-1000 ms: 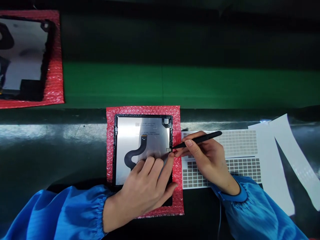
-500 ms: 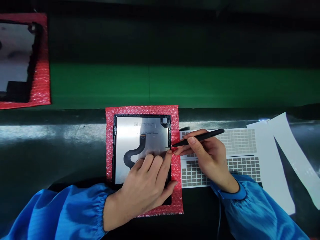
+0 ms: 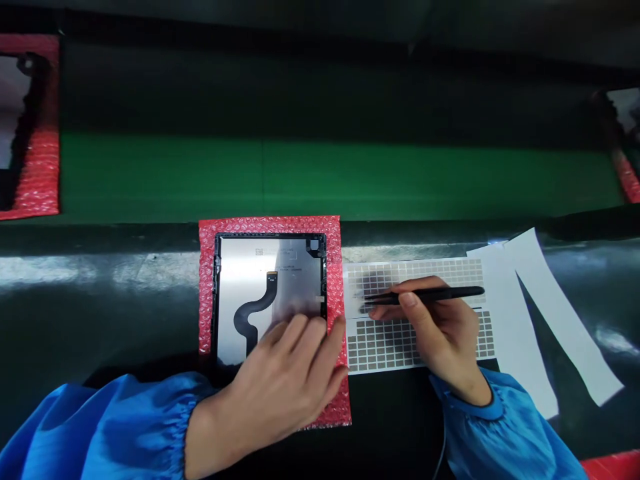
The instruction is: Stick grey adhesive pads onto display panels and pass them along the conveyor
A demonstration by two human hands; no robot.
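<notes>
A tablet-like display panel [image 3: 300,283] with a black frame and silver back lies on a red bubble-wrap sheet [image 3: 270,224]. A black S-shaped flex cable [image 3: 245,313] runs across its back, and a small pale sticker [image 3: 321,299] sits at its right edge. My left hand [image 3: 280,387] is over the panel's lower part, fingers loosely bent and thumb apart, holding nothing. In my right hand [image 3: 443,333] is a pair of black tweezers [image 3: 440,293], pointing left above the sheet of small grey stickers [image 3: 385,347]. Whether the tips hold anything is blurred.
White paper strips [image 3: 520,320] lie right of the sticker sheet. Across the back runs a green surface [image 3: 320,173]. Another panel on red bubble wrap [image 3: 43,160] stands at the far left; part of another [image 3: 627,113] shows at the right edge.
My right hand has drawn the tweezers away from the panel's right edge to over the sticker sheet. My left hand's index finger has moved off the sticker. The view has shifted right.
</notes>
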